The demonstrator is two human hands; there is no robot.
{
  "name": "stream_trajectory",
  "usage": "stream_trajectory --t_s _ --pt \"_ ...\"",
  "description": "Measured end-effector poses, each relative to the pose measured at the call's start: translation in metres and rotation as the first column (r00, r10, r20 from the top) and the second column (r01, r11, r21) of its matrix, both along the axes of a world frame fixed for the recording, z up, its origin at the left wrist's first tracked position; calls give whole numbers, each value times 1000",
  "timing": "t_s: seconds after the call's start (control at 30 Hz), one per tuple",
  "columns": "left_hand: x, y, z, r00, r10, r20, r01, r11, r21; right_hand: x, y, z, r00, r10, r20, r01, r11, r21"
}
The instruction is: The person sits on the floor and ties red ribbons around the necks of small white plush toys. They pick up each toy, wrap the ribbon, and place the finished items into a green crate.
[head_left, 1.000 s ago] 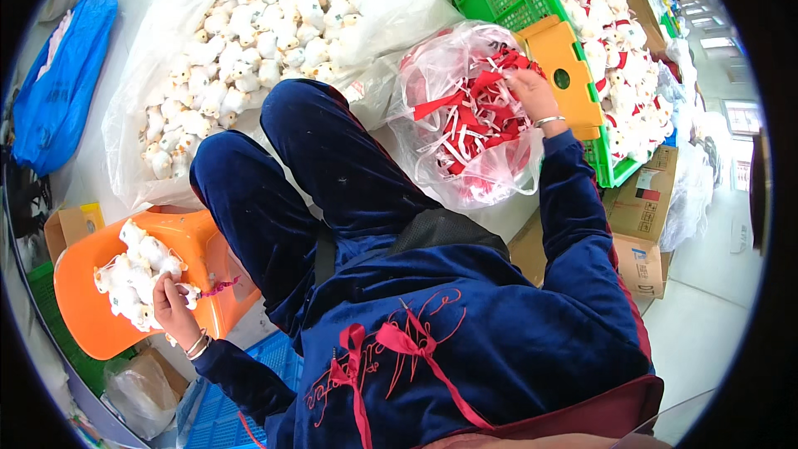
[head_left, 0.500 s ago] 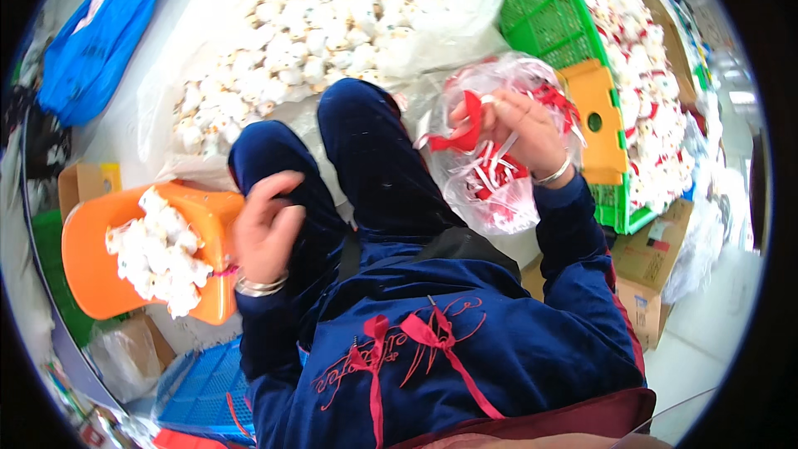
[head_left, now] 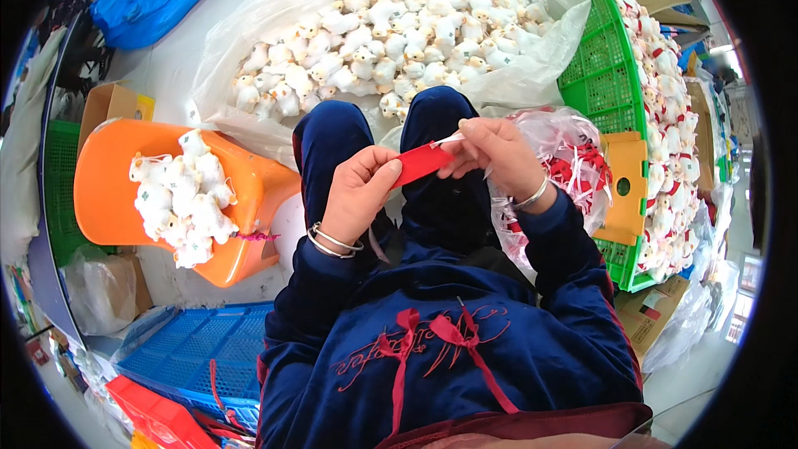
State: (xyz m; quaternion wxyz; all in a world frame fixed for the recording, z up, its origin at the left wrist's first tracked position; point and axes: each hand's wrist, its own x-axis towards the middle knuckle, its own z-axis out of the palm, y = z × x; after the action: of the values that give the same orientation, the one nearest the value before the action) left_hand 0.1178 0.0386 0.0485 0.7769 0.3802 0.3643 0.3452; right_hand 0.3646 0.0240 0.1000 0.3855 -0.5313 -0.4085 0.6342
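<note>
A red cloth piece with white ties (head_left: 420, 165) is stretched between my hands above my knees. My left hand (head_left: 359, 191) pinches its left end between thumb and fingers. At the other end, my right hand (head_left: 503, 158) grips a white tie close to the cloth. Beside my right forearm lies a clear plastic bag (head_left: 544, 126) full of similar red pieces with white ties. To the left, several small white plush toys (head_left: 184, 199) are heaped on an orange plastic chair (head_left: 104, 187).
Ahead, a large pile of white plush toys (head_left: 399, 41) rests on plastic sheeting (head_left: 237, 41). A green crate (head_left: 600, 75) at right holds plush toys with red pieces on them. At lower left are a blue crate (head_left: 195, 349) and a red bin (head_left: 158, 416).
My right hand has brought the red cloth piece leftward from the plastic bag. My left hand has come from beside the chair and taken hold of the cloth. The view has shifted.
</note>
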Motion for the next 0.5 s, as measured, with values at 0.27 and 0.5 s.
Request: stream_trajectory --t_s 0.27,0.5 --pt "-19 -5 -10 986 12 -168 58 914 402 -51 24 15 727 263 634 -609 672 421" --pt "-74 -18 -19 920 90 -382 105 881 461 -86 24 -9 652 428 626 -654 736 178"
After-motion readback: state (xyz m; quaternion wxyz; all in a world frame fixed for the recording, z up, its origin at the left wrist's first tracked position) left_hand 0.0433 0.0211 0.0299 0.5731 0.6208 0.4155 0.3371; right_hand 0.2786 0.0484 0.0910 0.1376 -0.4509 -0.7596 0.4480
